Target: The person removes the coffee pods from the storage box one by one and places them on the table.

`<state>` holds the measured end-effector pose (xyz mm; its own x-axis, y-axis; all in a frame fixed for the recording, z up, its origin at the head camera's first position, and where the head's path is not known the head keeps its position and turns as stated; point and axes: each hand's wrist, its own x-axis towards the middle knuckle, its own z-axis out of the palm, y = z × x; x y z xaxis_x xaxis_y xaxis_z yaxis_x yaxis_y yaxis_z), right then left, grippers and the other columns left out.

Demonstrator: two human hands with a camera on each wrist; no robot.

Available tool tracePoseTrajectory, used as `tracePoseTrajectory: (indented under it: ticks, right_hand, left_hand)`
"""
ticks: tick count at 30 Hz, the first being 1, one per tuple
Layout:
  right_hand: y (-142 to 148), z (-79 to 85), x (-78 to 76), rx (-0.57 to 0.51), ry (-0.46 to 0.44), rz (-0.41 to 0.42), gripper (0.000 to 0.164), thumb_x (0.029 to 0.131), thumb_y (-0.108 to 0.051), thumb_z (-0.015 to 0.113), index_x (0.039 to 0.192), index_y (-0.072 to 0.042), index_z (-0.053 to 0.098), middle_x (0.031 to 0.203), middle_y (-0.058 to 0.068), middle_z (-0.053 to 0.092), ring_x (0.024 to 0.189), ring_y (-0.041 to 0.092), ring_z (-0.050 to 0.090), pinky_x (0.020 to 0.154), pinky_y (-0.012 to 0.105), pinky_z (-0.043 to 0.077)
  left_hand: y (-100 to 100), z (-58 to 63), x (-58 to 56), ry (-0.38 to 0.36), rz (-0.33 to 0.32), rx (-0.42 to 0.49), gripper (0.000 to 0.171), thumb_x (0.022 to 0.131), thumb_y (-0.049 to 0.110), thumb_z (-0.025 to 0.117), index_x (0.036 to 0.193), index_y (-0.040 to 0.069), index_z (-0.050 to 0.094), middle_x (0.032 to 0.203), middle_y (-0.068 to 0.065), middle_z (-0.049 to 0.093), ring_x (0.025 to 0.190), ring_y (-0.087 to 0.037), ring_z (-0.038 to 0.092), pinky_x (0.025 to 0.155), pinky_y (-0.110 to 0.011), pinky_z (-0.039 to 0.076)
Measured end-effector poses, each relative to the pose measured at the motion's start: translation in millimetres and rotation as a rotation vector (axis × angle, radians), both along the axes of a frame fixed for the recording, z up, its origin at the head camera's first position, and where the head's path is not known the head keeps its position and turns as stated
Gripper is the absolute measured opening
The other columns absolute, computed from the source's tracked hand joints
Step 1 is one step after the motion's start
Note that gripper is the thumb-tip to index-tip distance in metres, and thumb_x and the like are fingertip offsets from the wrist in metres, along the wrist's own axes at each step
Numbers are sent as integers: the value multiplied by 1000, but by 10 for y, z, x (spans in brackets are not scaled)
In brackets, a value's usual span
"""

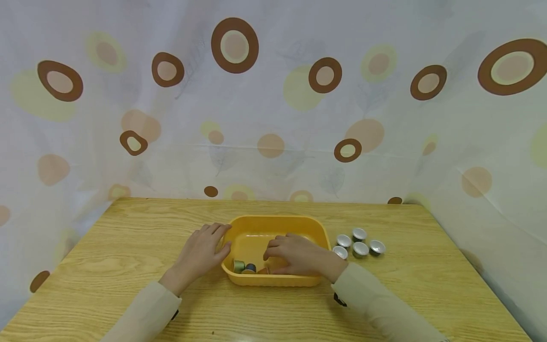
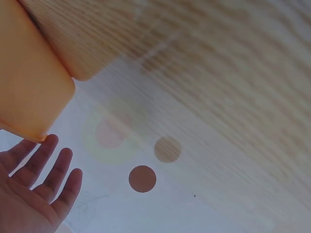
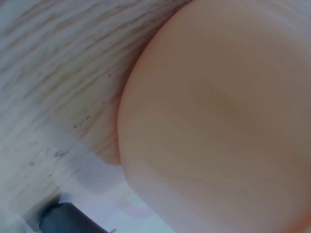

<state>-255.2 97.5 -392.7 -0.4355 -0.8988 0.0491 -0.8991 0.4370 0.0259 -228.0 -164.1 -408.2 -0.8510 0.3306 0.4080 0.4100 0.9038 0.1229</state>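
Note:
A yellow plastic basin sits on the wooden table. My left hand rests at its left rim, fingers loosely extended; in the left wrist view a fingertip of the left hand meets the rim. My right hand reaches inside over the right side, fingers bent downward with a gap between them and the thumb. By that thumb lies a brownish-orange coffee capsule, partly hidden. Left of it are a dark blue capsule and a green capsule. The right wrist view shows the basin's wall but no hand.
Several coffee capsules with silvery-white lids up stand on the table right of the basin. A dark rounded object shows at the lower left in the right wrist view. Behind the table hangs a patterned curtain.

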Motion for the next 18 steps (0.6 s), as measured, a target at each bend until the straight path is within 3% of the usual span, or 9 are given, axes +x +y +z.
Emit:
tracePoseTrajectory:
  ticks: [11,18]
  right_hand:
    - [-36,-27,-20,-6,-2,8,27,88,-40,56,109,-25,63,108,-11,61,96,8,54,79,29,46]
    - [-52,-11,-13,-11,-31,45,30,84,-34,63,112,-24,62,109,-9,61,98,9,55,79,30,46]
  left_hand:
    - [0,4,1,0,0,0,38,87,31,55,120,13,58,112,-3,62,101,-23,58,78,-39,49]
    - [2,6,3,-1,-1,-4,38,87,31,55,121,13,58,112,-3,62,100,-23,58,78,-39,50]
